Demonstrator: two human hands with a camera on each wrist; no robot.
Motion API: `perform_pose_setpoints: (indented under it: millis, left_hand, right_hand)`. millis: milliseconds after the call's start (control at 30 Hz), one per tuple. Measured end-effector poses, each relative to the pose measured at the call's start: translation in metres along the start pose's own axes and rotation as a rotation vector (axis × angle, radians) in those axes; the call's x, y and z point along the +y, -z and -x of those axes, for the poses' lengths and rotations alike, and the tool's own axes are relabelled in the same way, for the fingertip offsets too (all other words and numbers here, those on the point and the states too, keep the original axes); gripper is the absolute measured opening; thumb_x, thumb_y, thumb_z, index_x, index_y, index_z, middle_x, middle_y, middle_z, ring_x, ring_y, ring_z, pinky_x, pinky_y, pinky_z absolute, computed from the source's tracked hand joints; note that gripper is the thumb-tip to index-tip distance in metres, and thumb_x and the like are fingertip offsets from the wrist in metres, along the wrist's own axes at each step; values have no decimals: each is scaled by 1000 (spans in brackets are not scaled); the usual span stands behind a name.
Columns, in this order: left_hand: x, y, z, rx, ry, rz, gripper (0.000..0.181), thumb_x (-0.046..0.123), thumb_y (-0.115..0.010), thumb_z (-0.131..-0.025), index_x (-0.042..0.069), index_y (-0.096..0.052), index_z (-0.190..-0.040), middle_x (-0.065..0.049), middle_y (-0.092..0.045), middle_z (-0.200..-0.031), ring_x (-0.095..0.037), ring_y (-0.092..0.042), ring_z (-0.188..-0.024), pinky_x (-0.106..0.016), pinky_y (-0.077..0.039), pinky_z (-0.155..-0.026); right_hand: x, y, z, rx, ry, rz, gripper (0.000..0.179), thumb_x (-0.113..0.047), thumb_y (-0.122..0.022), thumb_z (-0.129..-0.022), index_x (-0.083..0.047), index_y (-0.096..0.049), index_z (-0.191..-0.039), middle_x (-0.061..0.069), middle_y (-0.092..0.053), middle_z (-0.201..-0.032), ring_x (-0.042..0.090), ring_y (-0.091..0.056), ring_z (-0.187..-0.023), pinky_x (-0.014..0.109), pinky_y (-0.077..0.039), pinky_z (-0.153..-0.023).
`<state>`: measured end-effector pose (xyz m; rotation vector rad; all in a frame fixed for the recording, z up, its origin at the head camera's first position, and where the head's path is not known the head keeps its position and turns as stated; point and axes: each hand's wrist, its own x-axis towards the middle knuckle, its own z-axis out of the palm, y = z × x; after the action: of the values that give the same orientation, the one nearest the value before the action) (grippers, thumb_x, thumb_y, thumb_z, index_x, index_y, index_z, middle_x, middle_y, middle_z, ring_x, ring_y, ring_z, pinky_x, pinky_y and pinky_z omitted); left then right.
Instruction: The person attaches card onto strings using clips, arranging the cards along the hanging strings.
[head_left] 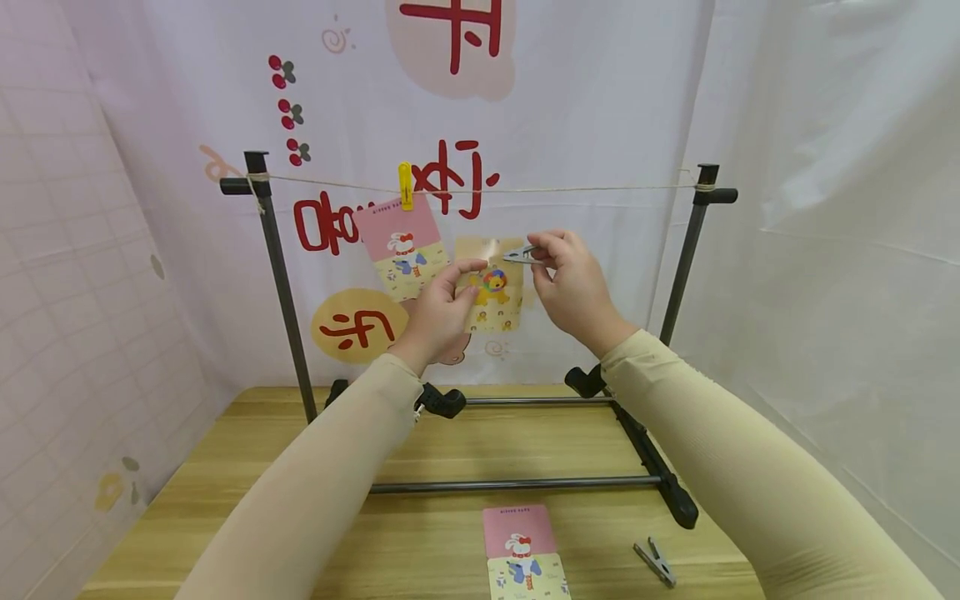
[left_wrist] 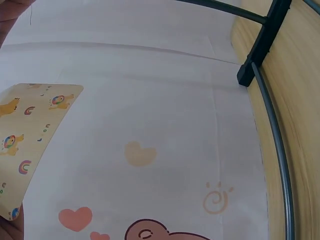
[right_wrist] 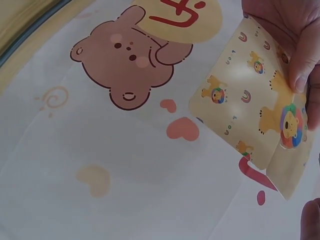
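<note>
Yellow lion card (head_left: 492, 287) is hanging in the left hand (head_left: 437, 312), pinched below the string (head_left: 570, 188), its left edge hiding behind the fingers. The right hand (head_left: 572, 283) is pinching a metal clip (head_left: 522, 255), partly covered.

A staged recording booth is being indicated: white printed cartoon backdrop (head_left: 600, 100) is being hung behind a wooden surface (head_left: 420, 533), enclosed by plain white curtain (head_left: 840, 250).
</note>
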<state>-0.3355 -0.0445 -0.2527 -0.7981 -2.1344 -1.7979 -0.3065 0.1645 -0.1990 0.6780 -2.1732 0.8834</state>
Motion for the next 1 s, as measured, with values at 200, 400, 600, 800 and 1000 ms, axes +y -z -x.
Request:
perform_pose_setpoints:
  millis: [200,400,600,800,1000]
  left_hand:
    - [6,-2,-5,13,-40,-43,35,14,-53,-111,26,-59,-144,-1,-64,-140,-16,-71,-85,-27,-60,-80]
    - [10,-6,-3,12,-29,-17,37,13,-52,-111,23,-58,-146,-2,-56,-147,-11,-52,-67,-21,-49,-67]
    - [17,-9,-3,22,-35,-35,38,15,-53,-111,23,-58,-148,-5,-60,-139,-13,-44,-54,-23,-43,-55]
    - [27,-10,-12,71,-54,-75,36,16,-53,-111,27,-59,-145,-3,-62,-137,-13,-38,-48,-24,-38,-48]
    - [33,-9,-20,118,-48,-63,36,14,-53,-111,27,-60,-143,0,-58,-145,-12,-37,-48,-23,-35,-47]
  right_hand:
    - [-1,3,-8,15,9,-3,35,8,-62,-99,10,-64,-134,22,-60,-129,32,-68,-112,37,-58,-99]
    - [-3,5,-13,25,12,-8,35,8,-62,-98,9,-64,-134,23,-60,-129,33,-67,-113,38,-58,-100]
    - [-4,9,-19,42,33,25,34,6,-64,-98,9,-65,-132,23,-62,-127,33,-67,-112,41,-57,-100]
    - [-7,12,-26,74,69,58,32,6,-63,-99,10,-66,-131,23,-62,-126,34,-67,-110,41,-57,-99]
    - [-14,17,-36,90,116,142,31,4,-63,-101,8,-67,-131,23,-65,-124,34,-66,-110,43,-57,-97]
